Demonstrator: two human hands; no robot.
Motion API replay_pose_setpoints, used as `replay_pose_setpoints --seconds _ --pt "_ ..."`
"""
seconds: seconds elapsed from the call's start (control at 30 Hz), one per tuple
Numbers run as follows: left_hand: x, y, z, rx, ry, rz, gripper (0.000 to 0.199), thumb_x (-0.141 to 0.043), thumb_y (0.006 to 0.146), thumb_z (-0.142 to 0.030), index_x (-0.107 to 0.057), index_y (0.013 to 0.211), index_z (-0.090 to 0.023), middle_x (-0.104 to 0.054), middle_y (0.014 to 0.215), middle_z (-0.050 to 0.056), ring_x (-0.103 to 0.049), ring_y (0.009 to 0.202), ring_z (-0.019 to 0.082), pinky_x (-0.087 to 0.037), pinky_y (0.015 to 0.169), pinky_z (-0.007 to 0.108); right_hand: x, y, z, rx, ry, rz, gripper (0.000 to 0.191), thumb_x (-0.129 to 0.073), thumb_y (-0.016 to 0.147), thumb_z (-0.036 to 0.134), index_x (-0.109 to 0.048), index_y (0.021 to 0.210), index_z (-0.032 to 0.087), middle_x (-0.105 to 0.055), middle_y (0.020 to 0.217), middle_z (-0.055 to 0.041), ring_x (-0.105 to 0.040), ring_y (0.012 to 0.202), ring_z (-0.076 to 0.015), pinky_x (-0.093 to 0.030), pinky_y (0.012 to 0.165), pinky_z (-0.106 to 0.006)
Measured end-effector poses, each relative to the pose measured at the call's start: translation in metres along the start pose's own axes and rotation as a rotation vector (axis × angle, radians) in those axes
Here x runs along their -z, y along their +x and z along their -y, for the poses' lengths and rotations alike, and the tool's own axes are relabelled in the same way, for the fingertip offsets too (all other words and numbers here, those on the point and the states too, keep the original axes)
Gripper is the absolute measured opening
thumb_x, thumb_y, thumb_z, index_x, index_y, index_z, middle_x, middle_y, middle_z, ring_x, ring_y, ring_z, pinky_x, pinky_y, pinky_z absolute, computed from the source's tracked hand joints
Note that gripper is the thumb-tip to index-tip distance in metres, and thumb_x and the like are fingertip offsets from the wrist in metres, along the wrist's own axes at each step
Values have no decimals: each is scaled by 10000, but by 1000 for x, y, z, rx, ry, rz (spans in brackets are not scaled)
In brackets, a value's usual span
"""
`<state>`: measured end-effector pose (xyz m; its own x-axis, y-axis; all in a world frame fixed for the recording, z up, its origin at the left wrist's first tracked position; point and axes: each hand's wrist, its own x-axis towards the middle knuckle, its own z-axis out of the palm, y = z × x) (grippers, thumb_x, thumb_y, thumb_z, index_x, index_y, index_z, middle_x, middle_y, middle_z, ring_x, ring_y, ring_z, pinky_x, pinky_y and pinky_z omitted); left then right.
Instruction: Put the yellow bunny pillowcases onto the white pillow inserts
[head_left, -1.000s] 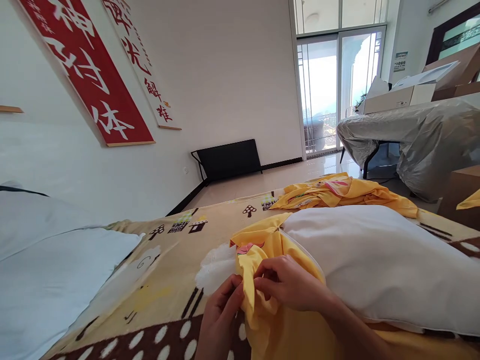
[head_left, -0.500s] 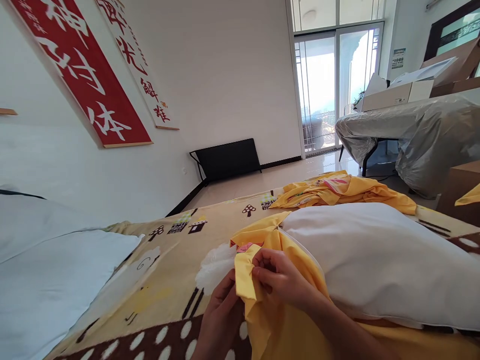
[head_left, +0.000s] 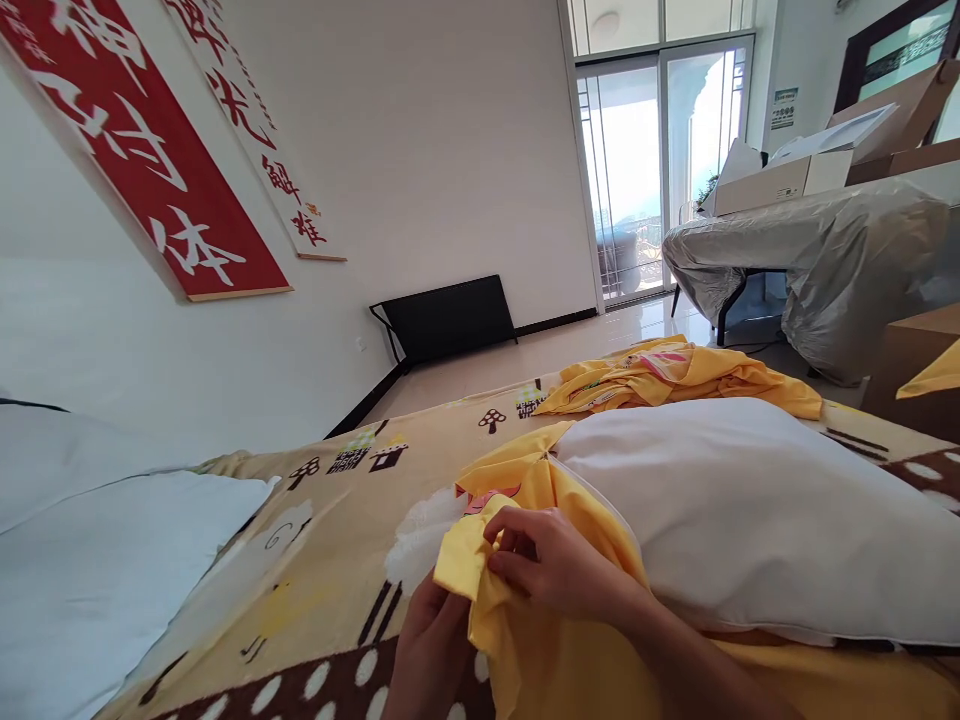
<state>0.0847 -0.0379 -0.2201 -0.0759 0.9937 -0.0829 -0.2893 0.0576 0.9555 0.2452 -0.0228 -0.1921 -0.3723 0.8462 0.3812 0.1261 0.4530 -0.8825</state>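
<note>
A yellow pillowcase (head_left: pixel 551 655) lies bunched in front of me, partly around and under a plump white pillow (head_left: pixel 735 510). My right hand (head_left: pixel 544 560) pinches a folded edge of the yellow cloth between thumb and fingers. Just below and to the left, my left hand (head_left: pixel 435 625) grips the same flap from behind; the cloth hides its fingertips. Pink print shows on the fabric above the flap. The pillow's near left corner sits against the pillowcase, with its piped seam visible.
Under everything spreads a patterned blanket (head_left: pixel 322 540). White pillows (head_left: pixel 150 560) lie at the left, more yellow cloth (head_left: pixel 675 375) at the far edge. Beyond are a folded black frame (head_left: pixel 442 320) by the wall, a plastic-covered table (head_left: pixel 810 235) with open boxes, and a glass door (head_left: pixel 626 180).
The flap of the pillowcase has tipped to the left and lower between my hands. My left hand has shifted slightly left and down; the view has turned a little.
</note>
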Motion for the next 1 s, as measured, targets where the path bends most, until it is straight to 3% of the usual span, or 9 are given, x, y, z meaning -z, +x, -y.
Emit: replay_pose_setpoints --seconds 0.1,0.23,0.33,0.47,0.6,0.67,0.77,0.87,1.0 --pt "-2 0 -3 16 12 39 490 -827 509 -336 -698 941 -142 -705 841 83 -595 611 161 -400 459 192 2 1 -3 22 42 13 54 -544 770 130 -552 771 183 -452 585 65 -409 547 -62 -323 532 -173" --pt "-5 2 -8 -56 86 76 424 -797 517 -369 -698 861 -143 -703 866 92 -615 705 214 -457 539 233 3 3 -7 21 129 -33 47 -563 766 152 -530 775 183 -417 587 69 -372 544 -60 -295 509 -173" --pt "-5 3 -11 -183 312 96 342 -757 552 -359 -691 814 -150 -697 812 73 -593 699 210 -475 565 251 3 4 -8 -7 185 -65 64 -577 764 183 -514 776 181 -408 596 67 -363 541 -61 -291 500 -175" --pt "-1 3 -12 -351 478 9 294 -736 578 -331 -647 814 -181 -665 731 14 -549 639 172 -465 556 232 -1 4 -7 1 115 -39 59 -564 761 164 -511 750 184 -417 578 68 -371 534 -62 -291 502 -173" --pt "2 -2 -17 -283 431 3 360 -640 671 -496 -653 820 -169 -653 666 32 -566 620 200 -456 509 244 -6 3 -8 20 -16 -55 61 -567 767 169 -518 734 184 -446 573 67 -378 528 -59 -279 507 -173" --pt "0 -7 -22 -285 454 30 435 -600 689 -557 -672 851 -160 -679 736 57 -591 665 220 -471 537 253 -8 2 -8 29 -81 -77 67 -573 773 191 -524 728 183 -461 571 64 -379 526 -60 -275 510 -175" --pt "-2 -15 -28 -287 577 41 452 -672 646 -535 -677 907 -166 -697 855 61 -615 727 220 -486 590 240 -10 0 -8 68 -215 -95 43 -573 777 208 -553 745 187 -518 589 51 -395 529 -68 -279 521 -182" --pt "2 -15 -29 -282 642 50 428 -696 644 -509 -683 897 -164 -696 846 57 -622 745 221 -493 608 234 -13 -1 -9 131 -357 -99 50 -548 802 208 -584 771 191 -610 667 20 -464 569 -86 -299 555 -197" --pt "15 -3 -28 -255 647 154 397 -701 660 -481 -684 895 -161 -688 847 55 -609 764 213 -506 677 242 -18 0 -8 124 -456 -57 90 -538 837 236 -610 811 189 -678 767 -14 -559 642 -116 -328 591 -213"
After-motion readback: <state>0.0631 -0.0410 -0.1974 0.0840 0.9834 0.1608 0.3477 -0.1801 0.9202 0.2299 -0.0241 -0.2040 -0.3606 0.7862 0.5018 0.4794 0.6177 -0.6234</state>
